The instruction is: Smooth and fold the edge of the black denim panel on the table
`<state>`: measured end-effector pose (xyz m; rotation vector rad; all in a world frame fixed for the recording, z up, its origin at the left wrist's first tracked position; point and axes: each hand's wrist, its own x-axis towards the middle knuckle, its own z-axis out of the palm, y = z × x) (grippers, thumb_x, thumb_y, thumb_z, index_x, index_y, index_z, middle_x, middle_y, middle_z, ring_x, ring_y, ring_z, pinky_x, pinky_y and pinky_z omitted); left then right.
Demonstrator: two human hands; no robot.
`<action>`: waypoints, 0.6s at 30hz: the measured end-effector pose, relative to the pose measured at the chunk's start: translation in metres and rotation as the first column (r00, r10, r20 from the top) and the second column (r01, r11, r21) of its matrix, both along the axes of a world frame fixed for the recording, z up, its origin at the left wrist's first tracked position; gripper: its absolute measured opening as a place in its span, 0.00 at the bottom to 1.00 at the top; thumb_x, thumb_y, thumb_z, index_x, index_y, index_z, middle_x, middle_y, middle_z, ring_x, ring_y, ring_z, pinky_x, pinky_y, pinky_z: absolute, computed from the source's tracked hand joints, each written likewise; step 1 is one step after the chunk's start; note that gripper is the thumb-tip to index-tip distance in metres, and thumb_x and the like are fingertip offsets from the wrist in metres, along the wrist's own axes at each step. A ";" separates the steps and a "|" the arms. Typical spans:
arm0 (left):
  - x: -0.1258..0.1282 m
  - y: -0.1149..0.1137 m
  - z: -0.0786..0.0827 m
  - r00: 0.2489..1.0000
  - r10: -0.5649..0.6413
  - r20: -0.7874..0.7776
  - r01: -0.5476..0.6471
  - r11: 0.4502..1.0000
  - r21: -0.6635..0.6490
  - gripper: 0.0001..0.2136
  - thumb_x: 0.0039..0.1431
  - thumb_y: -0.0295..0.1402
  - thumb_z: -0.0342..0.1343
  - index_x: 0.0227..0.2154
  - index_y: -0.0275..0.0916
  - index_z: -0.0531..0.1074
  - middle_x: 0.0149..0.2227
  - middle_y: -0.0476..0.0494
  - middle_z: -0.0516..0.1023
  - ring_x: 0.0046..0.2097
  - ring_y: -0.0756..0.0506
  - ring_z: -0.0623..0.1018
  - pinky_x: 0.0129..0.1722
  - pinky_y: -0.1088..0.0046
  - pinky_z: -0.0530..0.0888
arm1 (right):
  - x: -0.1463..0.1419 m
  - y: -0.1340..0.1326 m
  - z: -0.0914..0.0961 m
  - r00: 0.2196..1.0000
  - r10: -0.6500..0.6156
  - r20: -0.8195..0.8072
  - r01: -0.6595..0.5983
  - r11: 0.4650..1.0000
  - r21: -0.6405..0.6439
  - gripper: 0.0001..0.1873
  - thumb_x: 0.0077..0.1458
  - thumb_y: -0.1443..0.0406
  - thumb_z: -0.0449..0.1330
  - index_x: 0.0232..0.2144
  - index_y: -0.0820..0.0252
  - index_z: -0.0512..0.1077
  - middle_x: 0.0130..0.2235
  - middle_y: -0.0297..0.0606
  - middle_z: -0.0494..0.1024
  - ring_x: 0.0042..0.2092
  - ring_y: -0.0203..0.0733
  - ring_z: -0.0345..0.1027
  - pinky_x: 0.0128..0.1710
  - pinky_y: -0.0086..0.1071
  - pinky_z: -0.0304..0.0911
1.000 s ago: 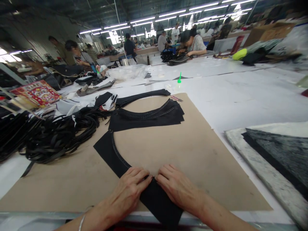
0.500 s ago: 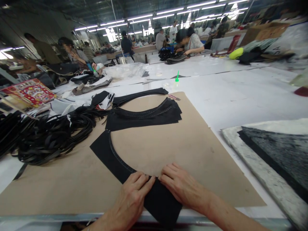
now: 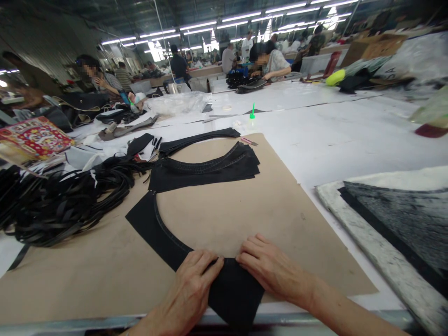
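A curved black fabric piece [image 3: 234,289] lies near the front edge of the brown board, its near end hanging past the table edge. Along its inner curve runs a narrow stitched or folded edge. My left hand [image 3: 196,280] is closed on that edge, thumb and fingers together. A short way to the right, my right hand [image 3: 266,266] has its fingers curled and closed on the same edge. Some of the edge shows between the two hands. Farther back are a stack of similar black pieces [image 3: 206,177] and a thinner curved black stack [image 3: 199,139].
A large tangle of black strips [image 3: 77,200] lies left on the brown board [image 3: 297,242]. Small snips [image 3: 249,141] rest near the board's far corner. A green-tipped bottle [image 3: 252,112] stands behind. Dark grey fabric [image 3: 395,219] lies right on a pale slab. Several people work beyond.
My right hand has shifted slightly right along the edge, widening the gap between my hands. The left hand stays on the piece. The whole view has moved a little.
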<state>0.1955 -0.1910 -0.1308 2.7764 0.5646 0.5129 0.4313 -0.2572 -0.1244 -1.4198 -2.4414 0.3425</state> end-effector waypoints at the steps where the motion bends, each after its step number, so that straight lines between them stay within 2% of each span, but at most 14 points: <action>1: 0.000 0.000 0.000 1.000 -0.020 -0.014 0.020 1.000 -0.011 0.17 0.63 0.20 0.43 0.52 0.35 0.68 0.44 0.40 0.72 0.44 0.43 0.69 0.45 0.65 0.71 | 0.001 -0.001 -0.001 1.000 0.002 0.005 -0.002 1.000 0.003 0.10 0.64 0.70 0.48 0.35 0.59 0.69 0.35 0.37 0.70 0.37 0.40 0.59 0.41 0.35 0.52; 4: 0.002 0.001 0.000 0.995 -0.067 -0.074 0.067 0.998 -0.005 0.18 0.64 0.21 0.43 0.54 0.34 0.66 0.40 0.41 0.73 0.41 0.43 0.69 0.42 0.64 0.71 | 0.004 -0.003 -0.002 1.000 0.013 0.023 -0.014 0.999 0.029 0.10 0.64 0.70 0.48 0.35 0.59 0.69 0.35 0.36 0.70 0.37 0.40 0.59 0.41 0.35 0.52; 8: 0.009 0.002 0.003 0.990 -0.059 -0.129 0.066 0.997 0.044 0.20 0.63 0.22 0.43 0.56 0.38 0.65 0.35 0.43 0.72 0.37 0.43 0.68 0.37 0.65 0.70 | 0.007 -0.004 -0.002 0.999 0.033 0.042 -0.036 0.998 0.061 0.10 0.64 0.70 0.48 0.38 0.59 0.70 0.35 0.36 0.70 0.37 0.39 0.59 0.40 0.35 0.51; 14: 0.018 0.001 0.010 0.990 -0.045 -0.137 0.061 0.992 0.113 0.19 0.62 0.22 0.44 0.53 0.41 0.69 0.32 0.44 0.69 0.34 0.44 0.67 0.33 0.66 0.68 | 0.011 -0.007 0.000 0.999 0.030 0.027 -0.032 0.996 0.087 0.11 0.64 0.70 0.48 0.38 0.60 0.70 0.34 0.36 0.70 0.37 0.40 0.60 0.40 0.35 0.51; 18: 0.021 0.000 0.008 0.994 -0.035 -0.099 0.048 0.991 0.126 0.18 0.62 0.22 0.44 0.52 0.41 0.69 0.37 0.41 0.71 0.37 0.44 0.69 0.37 0.65 0.70 | 0.014 -0.008 0.000 0.999 0.036 0.036 -0.039 0.996 0.086 0.11 0.64 0.71 0.48 0.37 0.60 0.70 0.34 0.37 0.70 0.37 0.40 0.60 0.41 0.36 0.50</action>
